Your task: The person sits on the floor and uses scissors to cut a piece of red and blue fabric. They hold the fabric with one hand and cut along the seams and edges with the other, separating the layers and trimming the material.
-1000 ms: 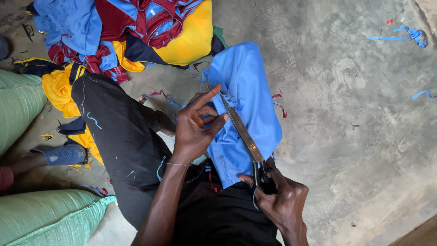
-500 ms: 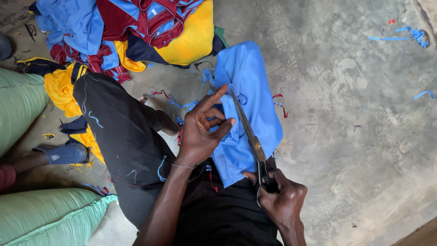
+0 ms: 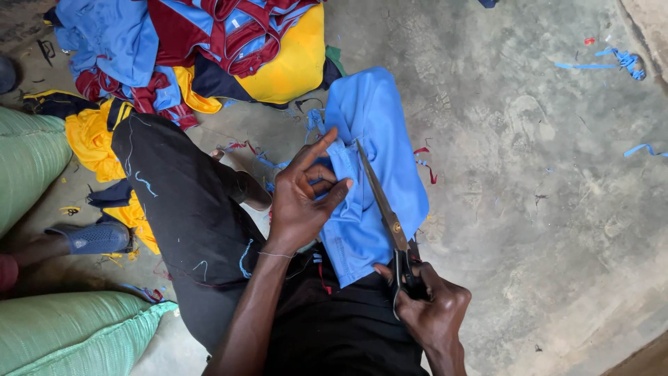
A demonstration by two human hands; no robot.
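Observation:
A light blue garment lies over my lap and out onto the concrete floor. My left hand pinches a fold of this blue cloth between thumb and fingers, the index finger pointing up. My right hand grips the black handles of a pair of long scissors. The blades run up along the cloth beside my left hand, with the tip near the fold. My legs in black trousers stretch to the left.
A heap of clothes in blue, maroon, yellow and dark navy lies at the top left. Green woven sacks stand at the left edge. A blue sandal on a foot is nearby. Blue cloth scraps litter the floor.
The scissors have advanced further up the blue cloth. My left hand has shifted its fingers, gathering the fold more tightly beside the blades.

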